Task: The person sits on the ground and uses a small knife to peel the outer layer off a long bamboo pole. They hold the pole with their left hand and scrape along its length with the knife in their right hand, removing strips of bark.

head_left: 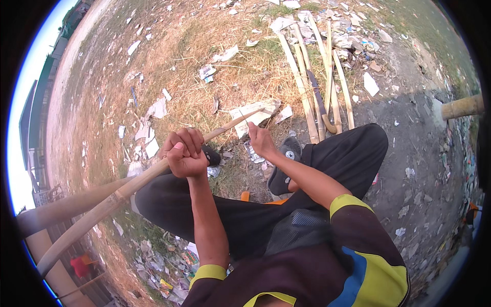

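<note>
Nearest item: dark shirt (302, 268), with lime trim and a blue panel, worn by the seated person.

Principal item: pale wooden pole (140, 181), one, slightly bowed; runs from the lower left edge up to a narrow tip ahead of the knees.

Left hand (185, 151): forearm rising almost straight from the lower edge; fingers wrapped firmly round the pole, thumb folded upward.

Right hand (262, 141): forearm slanting in from the right; fingers curled tight near the pole's tip, apparently on a thin implement (248, 123), though too little of it shows to be sure.

Beneath the tip: pale slab (266, 113), flat on the ground.

Below the hands: black trousers (353, 153), knees spread; dark shoe (279, 179) bearing a round pale badge, its design too small to read.

Beyond the right hand: bundle of pale poles (295, 82), laid side by side; among them a dark stick (316, 94) with a crooked end.

Printed matter: paper scrap (207, 72) with blue marks, illegible here; yellow wrapper (166, 283) at lower left, likewise.

Periphery: thick beam (71, 204) at left, behind the pole; bamboo post (463, 106) at right.
</note>
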Demonstrator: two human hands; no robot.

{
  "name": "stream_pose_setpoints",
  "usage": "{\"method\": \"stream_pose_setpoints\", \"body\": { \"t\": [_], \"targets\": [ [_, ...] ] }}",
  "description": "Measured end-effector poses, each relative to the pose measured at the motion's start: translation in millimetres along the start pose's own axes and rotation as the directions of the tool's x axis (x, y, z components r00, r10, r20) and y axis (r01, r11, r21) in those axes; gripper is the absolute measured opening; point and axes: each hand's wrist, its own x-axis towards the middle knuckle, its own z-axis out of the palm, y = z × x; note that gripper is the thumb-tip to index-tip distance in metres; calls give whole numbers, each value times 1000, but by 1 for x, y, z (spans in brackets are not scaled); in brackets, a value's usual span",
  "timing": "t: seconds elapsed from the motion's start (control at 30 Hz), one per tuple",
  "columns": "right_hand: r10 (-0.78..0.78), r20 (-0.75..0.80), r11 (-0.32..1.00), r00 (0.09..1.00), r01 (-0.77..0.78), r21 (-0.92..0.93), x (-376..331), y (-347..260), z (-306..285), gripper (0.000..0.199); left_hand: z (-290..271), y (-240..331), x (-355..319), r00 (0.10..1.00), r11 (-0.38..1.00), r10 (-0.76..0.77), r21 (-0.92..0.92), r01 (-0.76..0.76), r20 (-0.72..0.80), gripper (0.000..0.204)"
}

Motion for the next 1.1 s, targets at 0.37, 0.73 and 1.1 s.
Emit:
{"method": "stream_pose_setpoints", "body": {
  "t": [0.37,0.73,1.1],
  "targets": [
    [187,-5,976,982,-186,-114,20,52,17,73,-10,1,2,999,998,7,65,-4,-36,28],
    [468,8,841,884,-443,-310,53,96,-31,74,-7,7,4,998,980,22,195,-32,51,23],
    [214,291,934,933,-283,220,14,-48,-72,66,-31,17,9,1000,804,-12,594,9,2,63]
  ]
}}
